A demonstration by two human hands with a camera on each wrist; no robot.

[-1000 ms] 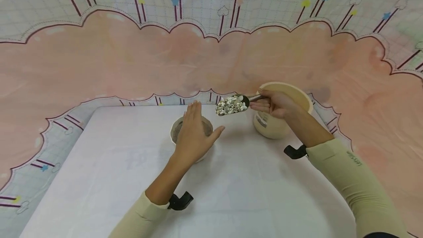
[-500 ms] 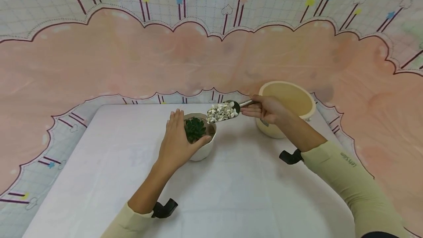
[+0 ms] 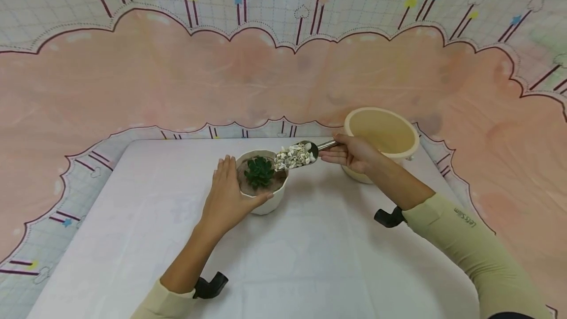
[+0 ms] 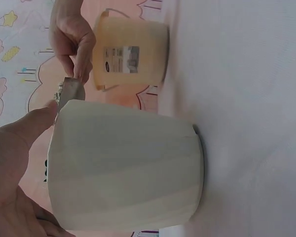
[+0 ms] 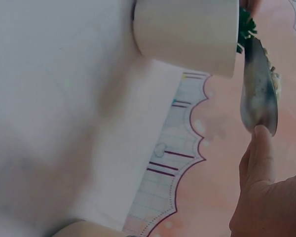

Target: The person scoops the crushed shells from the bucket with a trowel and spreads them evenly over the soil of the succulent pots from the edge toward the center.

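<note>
A faceted white flowerpot (image 3: 267,206) stands upright on the table, holding grey-brown soil and a dark green succulent (image 3: 259,172). My left hand (image 3: 226,193) lies along the pot's near left side, fingers straight and thumb spread over the front rim. In the left wrist view, the thumb (image 4: 37,123) reaches the edge of the pot (image 4: 123,168). With my right hand (image 3: 356,152) I grip the handle of a metal scoop (image 3: 327,145). Pale pebbles (image 3: 294,155) heap the scoop, whose tip hangs over the pot's right rim, close beside the succulent. Seen from the right wrist, the scoop (image 5: 259,94) is about level.
A cream bucket (image 3: 381,129) stands behind my right hand, with a printed label (image 4: 122,59) on its side. White cloth covers the table (image 3: 310,250). Behind it hangs a pink patterned backdrop (image 3: 221,78).
My left hand has moved left and down from over the pot to its side, uncovering the succulent. The right hand has brought the filled scoop left and down to the pot's rim.
</note>
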